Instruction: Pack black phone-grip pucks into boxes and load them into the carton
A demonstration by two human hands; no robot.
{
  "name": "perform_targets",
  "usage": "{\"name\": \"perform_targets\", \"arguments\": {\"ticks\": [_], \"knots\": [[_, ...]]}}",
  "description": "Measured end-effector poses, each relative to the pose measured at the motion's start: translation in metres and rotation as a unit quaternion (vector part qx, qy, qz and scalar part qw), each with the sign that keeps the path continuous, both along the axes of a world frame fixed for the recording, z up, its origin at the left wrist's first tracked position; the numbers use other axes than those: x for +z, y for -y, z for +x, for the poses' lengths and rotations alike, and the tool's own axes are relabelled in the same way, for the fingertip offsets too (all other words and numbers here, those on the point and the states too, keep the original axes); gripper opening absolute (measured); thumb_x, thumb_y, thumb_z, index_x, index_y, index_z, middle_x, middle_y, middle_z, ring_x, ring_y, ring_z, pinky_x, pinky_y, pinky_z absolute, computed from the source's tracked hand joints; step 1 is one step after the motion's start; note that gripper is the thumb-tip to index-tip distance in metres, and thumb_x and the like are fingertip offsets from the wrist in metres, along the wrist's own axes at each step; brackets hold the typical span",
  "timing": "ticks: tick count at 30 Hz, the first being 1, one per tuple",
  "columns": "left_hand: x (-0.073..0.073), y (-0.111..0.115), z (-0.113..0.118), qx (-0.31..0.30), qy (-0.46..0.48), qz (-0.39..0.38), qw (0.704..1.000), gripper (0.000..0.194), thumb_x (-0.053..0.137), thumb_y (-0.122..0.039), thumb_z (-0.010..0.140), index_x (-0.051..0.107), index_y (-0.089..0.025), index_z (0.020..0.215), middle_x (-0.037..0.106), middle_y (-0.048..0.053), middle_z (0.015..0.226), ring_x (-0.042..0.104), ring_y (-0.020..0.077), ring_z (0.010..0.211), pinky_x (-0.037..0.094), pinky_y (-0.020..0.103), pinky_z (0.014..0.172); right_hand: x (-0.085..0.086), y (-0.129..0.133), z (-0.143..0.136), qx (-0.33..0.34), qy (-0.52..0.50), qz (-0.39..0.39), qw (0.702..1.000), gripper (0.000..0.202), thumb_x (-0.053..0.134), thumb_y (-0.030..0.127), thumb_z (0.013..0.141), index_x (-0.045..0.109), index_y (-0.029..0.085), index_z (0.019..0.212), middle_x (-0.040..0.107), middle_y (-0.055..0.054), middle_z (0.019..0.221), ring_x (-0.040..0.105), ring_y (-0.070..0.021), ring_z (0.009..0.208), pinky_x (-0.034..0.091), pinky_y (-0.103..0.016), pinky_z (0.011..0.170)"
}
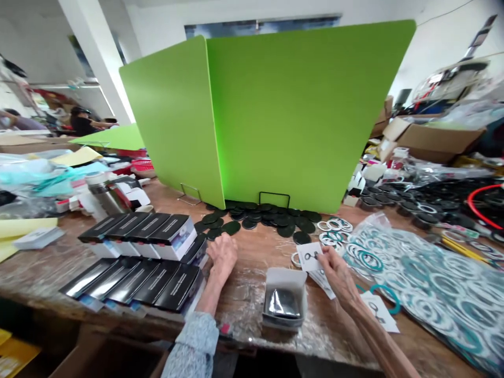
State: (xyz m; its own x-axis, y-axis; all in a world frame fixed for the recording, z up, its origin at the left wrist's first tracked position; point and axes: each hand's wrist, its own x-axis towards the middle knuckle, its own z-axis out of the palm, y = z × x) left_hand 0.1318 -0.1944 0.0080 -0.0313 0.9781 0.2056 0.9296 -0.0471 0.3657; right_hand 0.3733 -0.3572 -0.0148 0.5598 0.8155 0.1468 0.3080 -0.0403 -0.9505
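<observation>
My right hand (336, 273) pinches a small white printed card (310, 256) with a dark drawing on it. More white cards (325, 283) lie just beneath it. To its left stands a white box (284, 275) with its top open and a black wrapped item (282, 303) inside. My left hand (222, 255) is curled on the table between the stacked black-and-white boxes (173, 233) and the black discs (231, 227). Its fingertips are hidden, so what it grips, if anything, does not show.
Green divider panels (299, 115) stand behind the discs. At right are a plastic bag of white and teal rings (433, 278), loose rings (334, 226) and a cardboard box (437, 139). A metal flask (102, 194) stands at left. A person (84, 122) sits in the background.
</observation>
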Motion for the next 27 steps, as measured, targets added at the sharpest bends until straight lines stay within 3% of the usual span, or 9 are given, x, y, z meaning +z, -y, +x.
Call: {"name": "perform_targets", "arguments": {"ticks": [6, 9, 14, 19, 21, 23, 25, 27], "knots": [[0.018, -0.01, -0.013, 0.015, 0.131, -0.018, 0.991, 0.021, 0.059, -0.03, 0.087, 0.063, -0.013, 0.098, 0.064, 0.009, 0.098, 0.06, 0.0234, 0.098, 0.045, 0.045, 0.089, -0.012, -0.021, -0.007, 0.026, -0.056, 0.021, 0.998, 0.04, 0.055, 0.056, 0.078, 0.054, 0.019, 0.095, 0.06, 0.001, 0.066, 0.057, -0.0176, 0.063, 0.044, -0.027, 0.057], [0.023, -0.008, -0.009, -0.026, 0.246, -0.045, 0.968, 0.018, 0.062, -0.029, 0.084, 0.065, -0.014, 0.092, 0.065, 0.005, 0.084, 0.063, 0.0184, 0.08, 0.05, 0.037, 0.079, -0.014, -0.033, -0.01, 0.034, -0.089, 0.033, 0.995, 0.04, 0.057, 0.055, 0.077, 0.052, 0.019, 0.094, 0.058, 0.002, 0.064, 0.058, -0.0171, 0.063, 0.045, -0.027, 0.058], [0.018, 0.013, 0.027, -0.133, 0.447, -0.116, 0.877, 0.024, 0.06, -0.029, 0.076, 0.068, -0.011, 0.09, 0.062, 0.001, 0.062, 0.059, 0.0124, 0.055, 0.049, 0.025, 0.057, -0.011, -0.06, -0.026, 0.05, -0.14, 0.052, 0.988, 0.041, 0.06, 0.055, 0.074, 0.053, 0.019, 0.092, 0.06, 0.002, 0.063, 0.057, -0.016, 0.06, 0.049, -0.029, 0.058], [0.021, 0.033, 0.05, -0.179, 0.547, -0.165, 0.801, 0.036, 0.068, -0.038, 0.067, 0.068, -0.011, 0.09, 0.062, 0.0, 0.061, 0.059, 0.0114, 0.054, 0.049, 0.024, 0.058, 0.003, -0.076, -0.044, 0.107, -0.182, 0.077, 0.974, 0.044, 0.062, 0.059, 0.072, 0.055, 0.019, 0.092, 0.067, -0.002, 0.078, 0.062, -0.0184, 0.071, 0.053, -0.032, 0.066], [0.026, 0.044, 0.041, -0.196, 0.562, -0.195, 0.78, 0.04, 0.07, -0.041, 0.066, 0.068, -0.012, 0.092, 0.068, 0.004, 0.072, 0.064, 0.0141, 0.062, 0.052, 0.028, 0.066, 0.017, -0.065, -0.042, 0.114, -0.185, 0.09, 0.972, 0.046, 0.067, 0.057, 0.07, 0.055, 0.019, 0.094, 0.067, -0.003, 0.082, 0.063, -0.0187, 0.076, 0.053, -0.033, 0.072], [0.027, 0.064, 0.024, -0.23, 0.57, -0.224, 0.756, 0.044, 0.071, -0.042, 0.069, 0.067, -0.014, 0.103, 0.071, 0.009, 0.096, 0.068, 0.0196, 0.086, 0.052, 0.033, 0.083, 0.036, -0.041, -0.038, 0.102, -0.183, 0.108, 0.972, 0.045, 0.068, 0.053, 0.073, 0.055, 0.019, 0.099, 0.067, -0.002, 0.086, 0.062, -0.0176, 0.08, 0.051, -0.031, 0.077], [0.021, 0.092, 0.007, -0.274, 0.564, -0.236, 0.743, 0.049, 0.07, -0.041, 0.073, 0.061, -0.019, 0.116, 0.065, 0.01, 0.119, 0.06, 0.0233, 0.111, 0.045, 0.035, 0.099, 0.056, -0.008, -0.038, 0.089, -0.155, 0.126, 0.976, 0.038, 0.063, 0.049, 0.082, 0.054, 0.021, 0.105, 0.066, -0.002, 0.095, 0.061, -0.0167, 0.086, 0.049, -0.03, 0.082], [0.009, 0.124, -0.003, -0.299, 0.54, -0.235, 0.751, 0.052, 0.067, -0.04, 0.078, 0.053, -0.022, 0.125, 0.059, 0.008, 0.13, 0.053, 0.0241, 0.122, 0.04, 0.036, 0.105, 0.069, 0.027, -0.045, 0.082, -0.072, 0.128, 0.986, 0.028, 0.056, 0.041, 0.09, 0.054, 0.023, 0.111, 0.065, -0.002, 0.103, 0.061, -0.0167, 0.091, 0.048, -0.029, 0.083]]}}
